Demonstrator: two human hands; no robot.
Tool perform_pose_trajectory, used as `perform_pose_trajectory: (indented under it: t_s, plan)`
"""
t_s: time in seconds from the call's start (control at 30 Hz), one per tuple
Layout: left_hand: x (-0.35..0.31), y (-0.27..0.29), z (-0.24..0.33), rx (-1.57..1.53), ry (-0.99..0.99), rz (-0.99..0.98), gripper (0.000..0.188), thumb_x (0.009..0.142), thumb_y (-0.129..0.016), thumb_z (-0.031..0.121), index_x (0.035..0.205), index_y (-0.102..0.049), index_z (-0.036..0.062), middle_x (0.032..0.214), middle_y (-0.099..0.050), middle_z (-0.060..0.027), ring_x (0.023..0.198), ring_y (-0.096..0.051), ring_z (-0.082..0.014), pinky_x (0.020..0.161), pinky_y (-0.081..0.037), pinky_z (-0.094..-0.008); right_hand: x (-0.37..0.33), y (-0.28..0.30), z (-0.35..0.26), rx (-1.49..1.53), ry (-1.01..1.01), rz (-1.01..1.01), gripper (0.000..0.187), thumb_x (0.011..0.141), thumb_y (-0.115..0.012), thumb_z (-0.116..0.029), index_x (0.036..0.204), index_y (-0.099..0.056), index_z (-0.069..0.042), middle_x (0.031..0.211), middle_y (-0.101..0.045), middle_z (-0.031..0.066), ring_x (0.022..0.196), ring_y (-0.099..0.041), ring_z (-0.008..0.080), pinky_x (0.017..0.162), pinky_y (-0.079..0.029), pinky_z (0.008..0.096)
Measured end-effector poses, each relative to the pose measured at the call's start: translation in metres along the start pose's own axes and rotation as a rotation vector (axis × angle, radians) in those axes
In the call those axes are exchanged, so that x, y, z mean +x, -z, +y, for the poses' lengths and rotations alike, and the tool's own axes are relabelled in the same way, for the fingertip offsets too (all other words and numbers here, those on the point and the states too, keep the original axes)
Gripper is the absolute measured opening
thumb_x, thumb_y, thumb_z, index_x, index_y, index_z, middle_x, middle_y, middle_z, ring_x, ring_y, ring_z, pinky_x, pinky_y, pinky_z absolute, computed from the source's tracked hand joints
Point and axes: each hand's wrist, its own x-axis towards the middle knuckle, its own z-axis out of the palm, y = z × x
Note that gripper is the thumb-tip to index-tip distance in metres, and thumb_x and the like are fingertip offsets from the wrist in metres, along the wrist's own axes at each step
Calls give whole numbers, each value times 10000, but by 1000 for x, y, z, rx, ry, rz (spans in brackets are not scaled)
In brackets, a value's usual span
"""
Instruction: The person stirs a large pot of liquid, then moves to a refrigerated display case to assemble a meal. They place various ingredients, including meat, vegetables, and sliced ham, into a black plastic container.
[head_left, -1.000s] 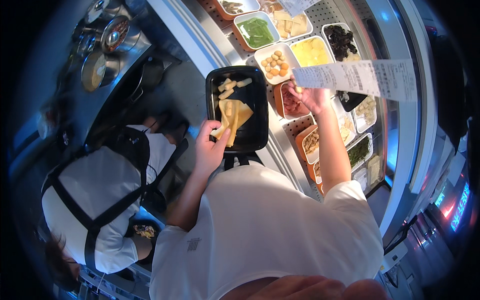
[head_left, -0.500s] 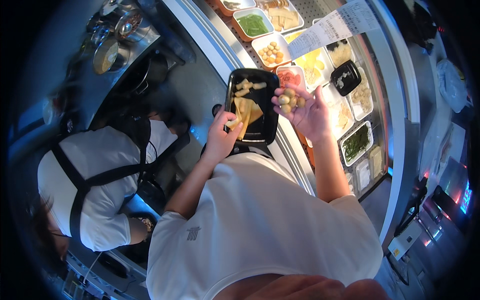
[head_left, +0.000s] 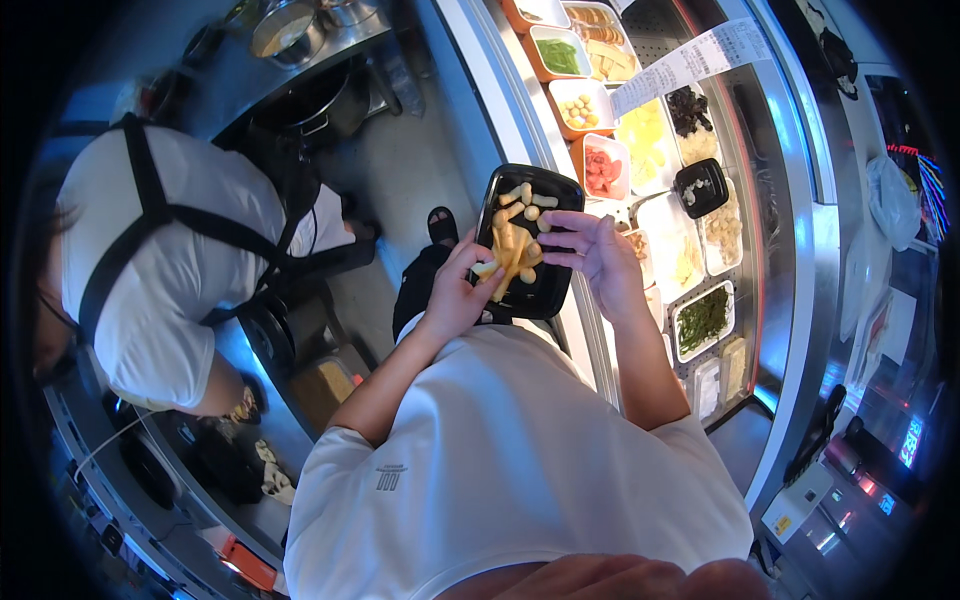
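Observation:
A black rectangular plastic tray [head_left: 551,292] is gripped at its left side by my left hand [head_left: 458,292], the thumb lying over the rim near the food. Inside the tray are folded yellow sheets [head_left: 510,243], short pale pieces at the far end, and several small round balls [head_left: 529,275] scattered among them. My right hand [head_left: 606,262] is at the tray's right rim, fingers stretched out toward the food, with nothing visible in it.
A lit counter on the right holds white tubs of pink slices [head_left: 603,170], round balls [head_left: 578,110], and greens [head_left: 703,322], plus a small black bowl [head_left: 700,188]. A paper slip [head_left: 690,67] hangs above them. A co-worker [head_left: 175,230] in white bends at the left beside a pot [head_left: 318,100].
The round balls that lay in my right palm are now in the tray. My right hand has turned over and moved to the tray's edge. The co-worker has shifted left in view.

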Motion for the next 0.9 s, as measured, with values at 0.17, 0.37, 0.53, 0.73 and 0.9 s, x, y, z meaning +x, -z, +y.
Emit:
perform_pose_trajectory:
  t_s: [0.17,0.37,0.53,0.73,0.9]
  plan:
    - [-26,11,2,-50,3,-18,210,894,-723,-22,999,-554,43,1243,-585,-139,1190,-560,-227,1037,-417,-307,-29,-26,16,-72,35,58,271,1094,-488,-204,1071,-641,19,1061,-671,112,938,-682,182,825,-600,328]
    - [-21,21,-15,-159,-21,-52,206,899,-725,1,1003,-554,50,1233,-596,-108,1151,-556,-203,1038,-397,-293,-41,-62,15,-196,110,138,119,1033,-589,-80,1118,-624,-5,1035,-661,56,943,-665,122,831,-588,292]
    - [-21,52,-17,-127,14,-114,202,903,-725,1,999,-552,44,1409,-530,-204,1290,-532,-287,1090,-390,-333,-33,-85,22,-234,56,232,124,1001,-628,-31,1124,-640,-34,887,-649,-7,810,-616,55,714,-525,224]
    - [-23,108,-32,-42,17,-28,203,895,-734,-8,973,-551,28,1378,-571,-216,1341,-531,-318,1080,-392,-333,-10,-125,38,-464,48,321,82,970,-686,-56,1049,-677,-35,859,-657,-21,758,-562,27,665,-444,199]
    - [-24,139,-54,-17,-34,78,188,902,-731,-3,962,-560,49,991,-575,-48,976,-546,-157,907,-436,-275,2,-144,54,-588,76,326,127,958,-697,-45,1079,-666,-24,858,-638,-32,758,-555,33,674,-457,206]
